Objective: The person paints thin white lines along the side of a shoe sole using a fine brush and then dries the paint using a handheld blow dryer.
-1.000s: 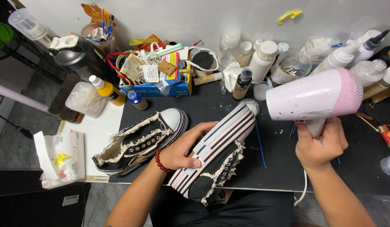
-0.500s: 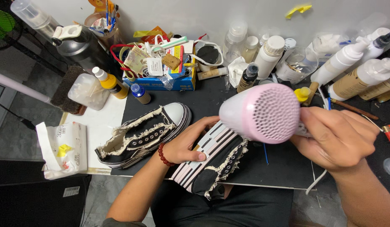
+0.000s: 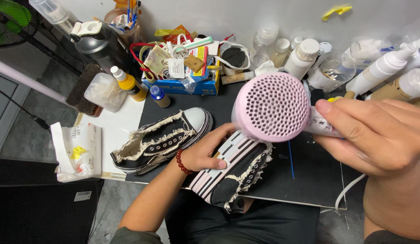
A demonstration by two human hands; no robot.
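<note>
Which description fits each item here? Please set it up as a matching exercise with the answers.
Items:
1. pink perforated-grille hair dryer
2. black striped-sole canvas sneaker
3. black frayed-edge canvas sneaker with white toe cap
4. yellow-capped squeeze bottle

Descriptions:
A. lies alone on the mat
B. stands by the clear tub
C. held by the right hand
D. steadied, sole up, by the left hand

Pairs: 1-C, 2-D, 3-A, 4-B

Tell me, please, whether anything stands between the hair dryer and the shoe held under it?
Nothing visible does. The right hand holds the pink dryer just above the striped shoe, which the left hand grips by its side, clear of the gap.
</note>
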